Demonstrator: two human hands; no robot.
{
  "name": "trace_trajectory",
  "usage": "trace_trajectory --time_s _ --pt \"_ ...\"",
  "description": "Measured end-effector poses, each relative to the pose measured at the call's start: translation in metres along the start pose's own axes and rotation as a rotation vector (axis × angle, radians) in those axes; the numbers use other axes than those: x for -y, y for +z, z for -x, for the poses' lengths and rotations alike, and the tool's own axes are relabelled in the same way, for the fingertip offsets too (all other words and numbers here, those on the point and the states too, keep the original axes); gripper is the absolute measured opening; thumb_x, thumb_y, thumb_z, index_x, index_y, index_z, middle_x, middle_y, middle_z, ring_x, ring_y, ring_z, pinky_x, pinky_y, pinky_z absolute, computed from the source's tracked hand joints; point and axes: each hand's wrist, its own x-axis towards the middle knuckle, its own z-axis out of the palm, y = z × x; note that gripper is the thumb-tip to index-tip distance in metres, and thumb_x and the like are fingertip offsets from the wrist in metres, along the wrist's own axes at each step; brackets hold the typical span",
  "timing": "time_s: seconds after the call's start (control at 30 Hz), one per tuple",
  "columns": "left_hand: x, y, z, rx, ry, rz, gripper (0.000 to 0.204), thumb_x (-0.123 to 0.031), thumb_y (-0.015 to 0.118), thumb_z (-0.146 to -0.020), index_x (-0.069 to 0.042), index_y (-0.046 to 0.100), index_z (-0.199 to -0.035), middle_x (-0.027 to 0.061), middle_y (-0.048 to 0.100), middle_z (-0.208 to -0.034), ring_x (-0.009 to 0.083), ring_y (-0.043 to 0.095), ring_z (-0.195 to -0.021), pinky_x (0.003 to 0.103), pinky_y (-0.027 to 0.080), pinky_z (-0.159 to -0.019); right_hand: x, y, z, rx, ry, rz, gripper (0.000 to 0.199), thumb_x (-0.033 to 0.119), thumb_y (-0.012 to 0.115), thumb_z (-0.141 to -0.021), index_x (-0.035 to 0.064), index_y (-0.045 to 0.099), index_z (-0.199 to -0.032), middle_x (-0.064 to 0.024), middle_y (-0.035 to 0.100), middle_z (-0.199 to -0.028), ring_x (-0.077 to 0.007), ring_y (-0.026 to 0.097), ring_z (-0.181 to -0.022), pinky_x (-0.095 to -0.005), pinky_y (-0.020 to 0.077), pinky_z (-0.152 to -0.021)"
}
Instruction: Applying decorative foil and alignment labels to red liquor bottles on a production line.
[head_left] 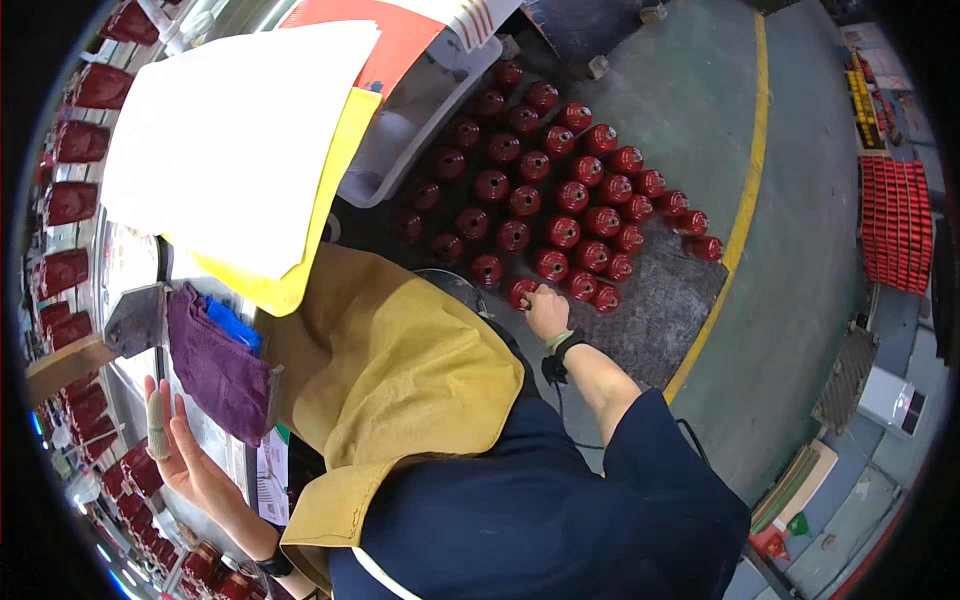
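The right hand [546,310] is closed round a dark red ribbed insulator [520,292] at the near edge of the floor batch, best lifted straight up so neighbours aren't knocked, while the left hand [185,450] is spread open, empty.

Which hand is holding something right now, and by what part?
The right hand is closed on the top of a red insulator at the near edge of the floor batch. The left hand is open and holds nothing.
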Motion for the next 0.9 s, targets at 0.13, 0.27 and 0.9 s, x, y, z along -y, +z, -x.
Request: trace_trajectory --time_s 0.13,0.27,0.9 --pt "-0.015 -0.037 0.014 -0.085 0.005 -0.279 0.035 -0.005 0.055 -0.107 0.004 0.064 -0.14 0.016 0.056 -0.155 0.0228 0.056 -0.14 0.038 0.046 -0.117 0.026 0.03 -0.02 0.135 0.006 0.027 0.016 0.026 0.073 -0.09 0.0158 0.079 -0.101 -0.0098 0.068 -0.105 -0.0337 0.07 -0.096 -0.0512 0.0576 -0.079" --pt "-0.003 -0.017 0.013 -0.087 -0.006 -0.101 0.035 -0.001 0.059 -0.105 0.0 0.066 -0.139 0.0145 0.058 -0.153 0.0232 0.058 -0.138 0.039 0.047 -0.115 -0.039 0.026 -0.015 0.35 -0.023 -0.124 0.043 0.028 0.062 -0.101 0.0117 0.063 -0.141 -0.0263 0.065 -0.127 -0.0466 0.067 -0.113 -0.0554 0.0563 -0.092" --pt "0.217 -0.196 -0.05 -1.01 -0.145 -0.308 0.073 -0.03 0.094 -0.083 0.009 0.063 -0.135 0.0198 0.071 -0.131 0.026 0.073 -0.109 0.038 0.061 -0.099 0.177 -0.355 -0.08 -0.611 -0.397 -0.57 0.037 0.002 0.072 -0.094 0.0021 0.068 -0.13 -0.0115 0.071 -0.091 -0.0193 0.066 -0.076 -0.0305 0.0535 -0.073"
